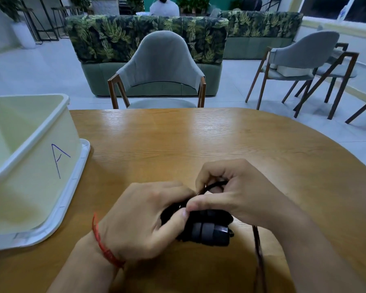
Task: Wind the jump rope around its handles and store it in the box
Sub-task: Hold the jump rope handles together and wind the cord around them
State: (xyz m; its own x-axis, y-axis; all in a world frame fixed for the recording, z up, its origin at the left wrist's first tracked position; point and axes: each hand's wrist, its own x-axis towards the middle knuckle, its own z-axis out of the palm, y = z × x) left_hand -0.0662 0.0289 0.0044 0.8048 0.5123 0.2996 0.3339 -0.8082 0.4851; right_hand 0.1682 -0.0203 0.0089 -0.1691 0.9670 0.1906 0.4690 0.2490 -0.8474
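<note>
- The left hand is closed around the black jump rope handles, with its thumb pressed on top of the bundle; a red string bracelet is worn on that wrist.
- The right hand is curled above the bundle, and a loop of the black rope is pinched between its thumb and bent fingers.
- The handles are held side by side just above the near part of the table; most of their length is hidden under the two hands, so the number of turns of cord cannot be counted.
- The visible handle ends are seen as blocky dark plastic with grey ribbed bands.
- A loose length of the cord is seen trailing from under the right wrist toward the bottom edge, where it is blurred and cut off.
- The tabletop is rounded, of glossy yellow-brown wood grain with soft reflections.
- A pale cream plastic box, open at the top, is set at the left on a white lid; the letter "A" is drawn on its side in blue ink, and its left part is cut off by the picture's edge.
- Beyond the table, a grey upholstered chair with wooden arms is drawn up, and a leaf-patterned green sofa stands behind it.
</note>
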